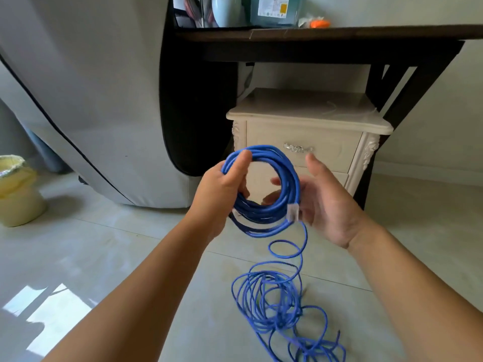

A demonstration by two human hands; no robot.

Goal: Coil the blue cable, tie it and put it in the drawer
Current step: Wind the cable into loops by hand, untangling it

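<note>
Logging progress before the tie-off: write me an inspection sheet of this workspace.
Surface: pale tiled floor, sunlit patch at lower left.
Job's things: blue cable coil partly wound, no tie seen; clear plug at its lower right; drawer of the cream nightstand shut.
Clutter: yellow lined bin on the floor at left.
Grippers: left hand grips the coil's left side; right hand open at its right side, fingers behind the ring.
Cables: loose loops trail from the coil to a heap on the floor.
Surroundings: dark table over the nightstand, teal box on it; grey fabric cover at left.
</note>
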